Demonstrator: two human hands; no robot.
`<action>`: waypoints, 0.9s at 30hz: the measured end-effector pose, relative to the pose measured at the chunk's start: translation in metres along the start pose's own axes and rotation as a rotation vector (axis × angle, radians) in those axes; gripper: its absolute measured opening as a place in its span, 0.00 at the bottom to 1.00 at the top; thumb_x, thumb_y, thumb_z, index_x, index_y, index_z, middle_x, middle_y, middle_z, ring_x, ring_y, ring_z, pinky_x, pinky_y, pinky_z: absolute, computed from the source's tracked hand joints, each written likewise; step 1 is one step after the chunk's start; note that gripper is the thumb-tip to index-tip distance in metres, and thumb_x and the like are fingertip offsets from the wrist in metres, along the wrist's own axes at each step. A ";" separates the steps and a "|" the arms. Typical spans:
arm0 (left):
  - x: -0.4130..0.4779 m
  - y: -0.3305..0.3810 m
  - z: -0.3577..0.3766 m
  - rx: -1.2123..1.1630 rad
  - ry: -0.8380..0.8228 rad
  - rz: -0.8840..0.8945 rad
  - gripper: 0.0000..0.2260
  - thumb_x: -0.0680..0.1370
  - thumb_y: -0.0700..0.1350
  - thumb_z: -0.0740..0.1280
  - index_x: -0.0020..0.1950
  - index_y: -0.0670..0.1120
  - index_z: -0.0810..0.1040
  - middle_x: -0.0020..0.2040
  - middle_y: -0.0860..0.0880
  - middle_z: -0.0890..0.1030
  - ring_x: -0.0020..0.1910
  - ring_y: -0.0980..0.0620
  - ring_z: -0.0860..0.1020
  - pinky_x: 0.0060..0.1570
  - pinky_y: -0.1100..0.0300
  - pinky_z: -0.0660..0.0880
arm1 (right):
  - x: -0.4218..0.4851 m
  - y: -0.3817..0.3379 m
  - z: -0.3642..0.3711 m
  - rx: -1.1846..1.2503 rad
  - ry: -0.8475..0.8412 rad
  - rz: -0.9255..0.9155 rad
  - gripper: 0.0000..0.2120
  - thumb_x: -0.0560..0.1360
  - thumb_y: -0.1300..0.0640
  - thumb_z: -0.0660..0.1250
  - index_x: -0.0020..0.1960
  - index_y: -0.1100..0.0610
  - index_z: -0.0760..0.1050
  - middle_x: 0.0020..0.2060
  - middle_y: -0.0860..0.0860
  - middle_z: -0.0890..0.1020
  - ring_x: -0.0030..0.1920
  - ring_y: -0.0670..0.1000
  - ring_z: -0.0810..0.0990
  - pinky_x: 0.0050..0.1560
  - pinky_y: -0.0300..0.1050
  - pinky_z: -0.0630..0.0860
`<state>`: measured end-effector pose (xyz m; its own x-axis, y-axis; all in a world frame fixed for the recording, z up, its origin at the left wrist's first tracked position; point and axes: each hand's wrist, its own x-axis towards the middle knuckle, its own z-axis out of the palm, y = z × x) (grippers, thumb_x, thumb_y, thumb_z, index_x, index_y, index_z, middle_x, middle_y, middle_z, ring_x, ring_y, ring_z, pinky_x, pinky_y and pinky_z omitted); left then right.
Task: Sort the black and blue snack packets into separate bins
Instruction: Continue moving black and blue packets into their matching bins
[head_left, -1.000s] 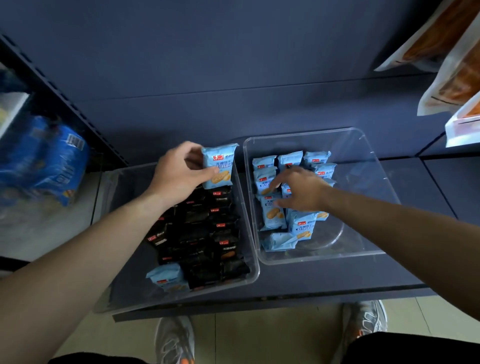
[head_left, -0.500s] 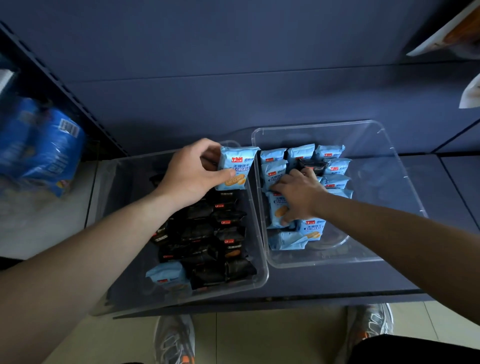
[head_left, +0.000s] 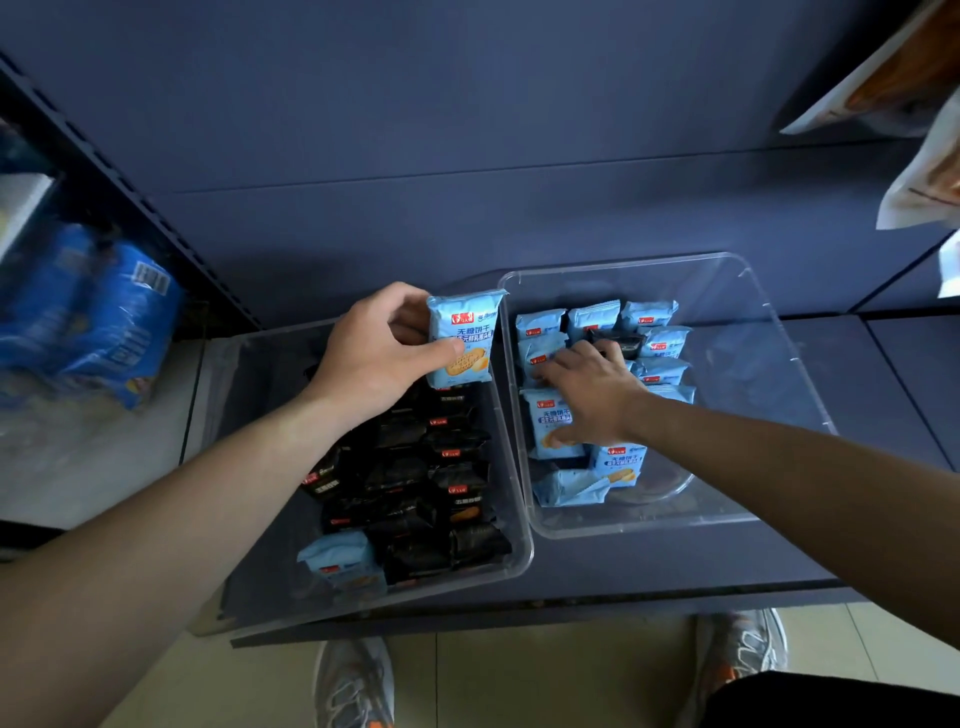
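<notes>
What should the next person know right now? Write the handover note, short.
Left hand: holds a blue packet upright over the left bin.
Right hand: in the right bin, fingers at a black packet; grip unclear.
Done: left bin mostly black, right bin mostly blue.
Left: held packet goes right, stray blue packet at left bin's near corner too; black one goes left.
</notes>
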<state>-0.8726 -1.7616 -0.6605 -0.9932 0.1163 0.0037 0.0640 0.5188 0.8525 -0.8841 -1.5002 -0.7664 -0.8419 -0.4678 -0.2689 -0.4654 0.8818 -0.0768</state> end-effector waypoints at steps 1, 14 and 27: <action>0.000 0.002 -0.001 -0.010 0.003 0.002 0.15 0.68 0.46 0.79 0.51 0.51 0.79 0.45 0.57 0.85 0.44 0.60 0.83 0.40 0.69 0.76 | -0.001 0.000 -0.006 0.035 -0.003 0.008 0.41 0.65 0.32 0.71 0.72 0.48 0.65 0.63 0.49 0.71 0.65 0.54 0.64 0.68 0.59 0.57; 0.018 0.037 0.061 0.127 -0.091 0.149 0.21 0.64 0.51 0.73 0.55 0.57 0.74 0.46 0.57 0.82 0.44 0.53 0.81 0.51 0.53 0.76 | -0.080 0.055 -0.087 0.714 0.307 0.277 0.19 0.65 0.48 0.78 0.54 0.43 0.79 0.43 0.37 0.83 0.43 0.36 0.80 0.40 0.25 0.70; 0.033 0.004 0.121 0.874 -0.274 0.236 0.19 0.68 0.56 0.75 0.53 0.56 0.71 0.48 0.54 0.80 0.55 0.50 0.75 0.49 0.52 0.56 | -0.074 0.033 -0.059 0.715 0.155 0.197 0.22 0.63 0.51 0.80 0.55 0.46 0.78 0.42 0.36 0.79 0.42 0.37 0.78 0.37 0.23 0.69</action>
<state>-0.8935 -1.6530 -0.7203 -0.8949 0.4367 -0.0915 0.4210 0.8944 0.1512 -0.8530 -1.4401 -0.6922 -0.9446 -0.2542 -0.2076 -0.0569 0.7498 -0.6592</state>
